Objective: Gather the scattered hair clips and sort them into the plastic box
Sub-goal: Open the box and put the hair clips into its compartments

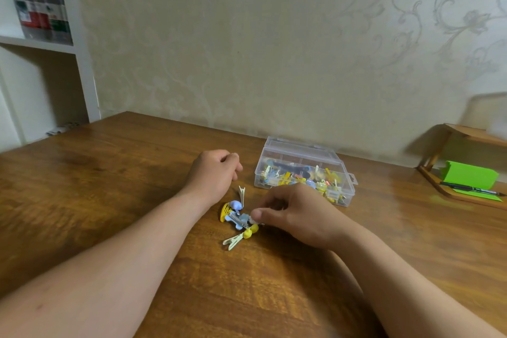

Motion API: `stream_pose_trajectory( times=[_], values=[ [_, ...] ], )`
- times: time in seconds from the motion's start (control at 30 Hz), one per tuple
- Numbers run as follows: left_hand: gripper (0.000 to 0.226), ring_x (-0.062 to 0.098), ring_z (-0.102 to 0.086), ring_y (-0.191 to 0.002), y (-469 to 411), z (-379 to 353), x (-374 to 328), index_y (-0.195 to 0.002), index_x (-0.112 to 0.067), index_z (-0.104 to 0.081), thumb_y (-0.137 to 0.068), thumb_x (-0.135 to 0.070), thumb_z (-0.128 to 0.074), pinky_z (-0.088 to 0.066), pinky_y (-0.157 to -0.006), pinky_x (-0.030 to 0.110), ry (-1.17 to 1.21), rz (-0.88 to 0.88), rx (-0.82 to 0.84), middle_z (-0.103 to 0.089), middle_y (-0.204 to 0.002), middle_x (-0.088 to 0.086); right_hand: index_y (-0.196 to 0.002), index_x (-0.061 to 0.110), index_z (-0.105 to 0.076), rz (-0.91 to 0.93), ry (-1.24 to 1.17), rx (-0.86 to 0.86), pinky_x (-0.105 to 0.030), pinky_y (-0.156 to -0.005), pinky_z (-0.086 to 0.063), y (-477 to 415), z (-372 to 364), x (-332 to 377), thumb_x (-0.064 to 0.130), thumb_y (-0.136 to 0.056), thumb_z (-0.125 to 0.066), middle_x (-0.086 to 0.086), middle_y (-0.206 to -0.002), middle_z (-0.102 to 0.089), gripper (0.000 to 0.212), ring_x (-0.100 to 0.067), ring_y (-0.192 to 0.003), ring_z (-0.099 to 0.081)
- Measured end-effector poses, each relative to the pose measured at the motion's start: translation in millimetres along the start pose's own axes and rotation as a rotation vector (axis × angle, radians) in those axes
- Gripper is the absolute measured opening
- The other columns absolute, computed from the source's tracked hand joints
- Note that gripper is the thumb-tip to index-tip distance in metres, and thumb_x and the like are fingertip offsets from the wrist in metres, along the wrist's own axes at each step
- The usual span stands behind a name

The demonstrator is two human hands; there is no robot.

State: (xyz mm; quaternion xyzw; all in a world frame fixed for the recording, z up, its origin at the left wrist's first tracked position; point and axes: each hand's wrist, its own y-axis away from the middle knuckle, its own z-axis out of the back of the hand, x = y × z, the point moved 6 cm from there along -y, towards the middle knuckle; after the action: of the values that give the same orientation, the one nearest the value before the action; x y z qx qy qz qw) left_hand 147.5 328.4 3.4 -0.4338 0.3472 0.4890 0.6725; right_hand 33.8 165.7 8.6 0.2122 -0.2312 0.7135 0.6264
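A small heap of hair clips (238,217) lies on the wooden table (109,186) in front of me, blue, yellow and cream ones tangled together. My right hand (296,214) reaches into the heap from the right, thumb and fingers pinching a clip at its right edge. My left hand (216,173) rests just behind the heap with its fingers curled under; nothing shows in it. The clear plastic box (303,170) stands open behind my right hand, against the wall, with several coloured clips inside.
A wooden stand (452,162) at the right holds a green pad (469,174) and a black pen (472,189). White shelving (55,46) with bottles stands at the far left. The wall runs close behind the box.
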Motion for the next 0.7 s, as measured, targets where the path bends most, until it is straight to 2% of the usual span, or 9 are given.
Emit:
stream_pose_trajectory(
  times=[0.2, 0.3, 0.37, 0.57, 0.63, 0.7],
  values=[
    [0.039, 0.018, -0.064, -0.080, 0, 0, 0, -0.085, -0.015, -0.077, -0.109, -0.030, -0.051, -0.052, -0.078, 0.036, 0.000, 0.000, 0.001, -0.071, -0.080, 0.005, -0.104, 0.037, -0.075, 0.003, 0.175, -0.026, -0.028, -0.072, -0.055, 2, 2, 6, 0.049, -0.098, -0.069, 0.015, -0.092, -0.066, 0.015, -0.006, -0.084, -0.063],
    [0.039, 0.017, -0.064, -0.079, -1, 0, 1, -0.084, -0.016, -0.077, -0.110, -0.030, -0.051, -0.051, -0.074, 0.034, -0.008, 0.001, -0.004, -0.072, -0.078, 0.004, -0.100, 0.033, -0.072, 0.058, 0.298, -0.051, -0.030, -0.074, -0.056, 1, 3, 13, 0.045, -0.097, -0.069, 0.014, -0.098, -0.062, 0.014, -0.006, -0.086, -0.060],
    [0.040, 0.017, -0.065, -0.078, -2, 1, 3, -0.082, -0.017, -0.078, -0.109, -0.031, -0.052, -0.051, -0.074, 0.035, -0.005, 0.001, -0.013, -0.072, -0.076, 0.003, -0.098, 0.031, -0.071, 0.095, 0.331, -0.040, -0.028, -0.073, -0.054, 3, 3, 18, 0.041, -0.097, -0.069, 0.014, -0.101, -0.060, 0.010, -0.005, -0.086, -0.058],
    [0.039, 0.018, -0.065, -0.079, -2, -1, 3, -0.082, -0.016, -0.077, -0.109, -0.030, -0.052, -0.050, -0.075, 0.035, 0.002, 0.000, -0.011, -0.072, -0.077, 0.004, -0.101, 0.028, -0.069, 0.104, 0.385, 0.041, -0.035, -0.078, -0.060, 7, 6, 20, 0.036, -0.096, -0.069, 0.010, -0.103, -0.062, 0.009, -0.009, -0.087, -0.061],
    [0.039, 0.018, -0.065, -0.079, -2, -1, 2, -0.083, -0.016, -0.077, -0.109, -0.030, -0.051, -0.049, -0.072, 0.034, 0.001, 0.000, -0.005, -0.072, -0.078, 0.004, -0.097, 0.029, -0.066, 0.081, 0.405, 0.049, -0.033, -0.072, -0.059, 8, 10, 17, 0.036, -0.097, -0.067, 0.009, -0.095, -0.065, 0.007, -0.009, -0.083, -0.062],
    [0.039, 0.017, -0.064, -0.079, -2, -1, 2, -0.084, -0.016, -0.077, -0.110, -0.031, -0.051, -0.047, -0.071, 0.033, 0.005, 0.003, -0.001, -0.072, -0.079, 0.004, -0.095, 0.031, -0.063, 0.055, 0.373, -0.013, -0.024, -0.064, -0.051, 8, 16, 14, 0.034, -0.097, -0.065, 0.009, -0.089, -0.065, 0.004, -0.007, -0.077, -0.061]
  ],
)
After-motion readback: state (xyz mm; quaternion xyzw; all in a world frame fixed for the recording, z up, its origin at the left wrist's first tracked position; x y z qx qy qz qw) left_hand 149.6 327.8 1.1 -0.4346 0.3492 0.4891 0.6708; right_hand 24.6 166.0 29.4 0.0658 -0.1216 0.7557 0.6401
